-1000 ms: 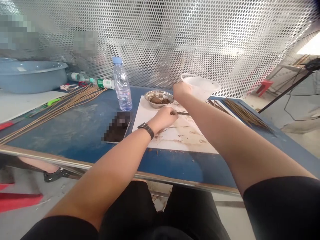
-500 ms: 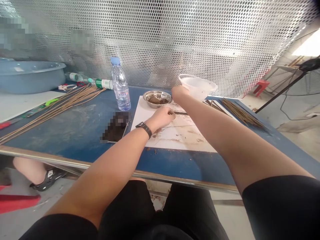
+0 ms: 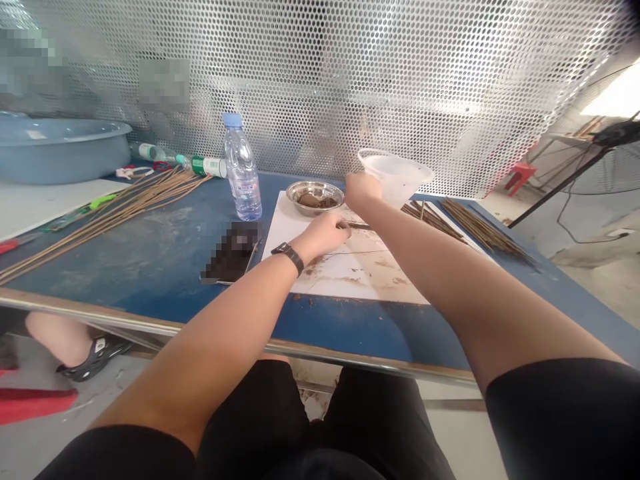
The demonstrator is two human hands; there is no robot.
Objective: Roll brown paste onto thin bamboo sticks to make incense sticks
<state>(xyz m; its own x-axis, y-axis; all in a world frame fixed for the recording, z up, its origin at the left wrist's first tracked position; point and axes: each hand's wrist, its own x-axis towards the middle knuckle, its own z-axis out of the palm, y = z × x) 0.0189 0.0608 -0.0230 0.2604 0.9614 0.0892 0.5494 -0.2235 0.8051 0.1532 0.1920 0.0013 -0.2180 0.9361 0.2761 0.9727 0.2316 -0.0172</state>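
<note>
"Blue surface (image 3: 150, 257), smudged white board (image 3: 350, 281): why the board?"

"Probably to catch mess, I judge; the metal bowl (image 3: 304, 209) likely stands close for reach."

"Grasp?"

"My left hand (image 3: 327, 231) curls round one end of a dark stick (image 3: 360, 226) over the board, seemingly steadying it; my right hand's (image 3: 363, 189) grip I cannot tell."

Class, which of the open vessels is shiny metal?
The small bowl just beyond the left hand; its silvery surface differs from the translucent tub and the blue basin.
</note>
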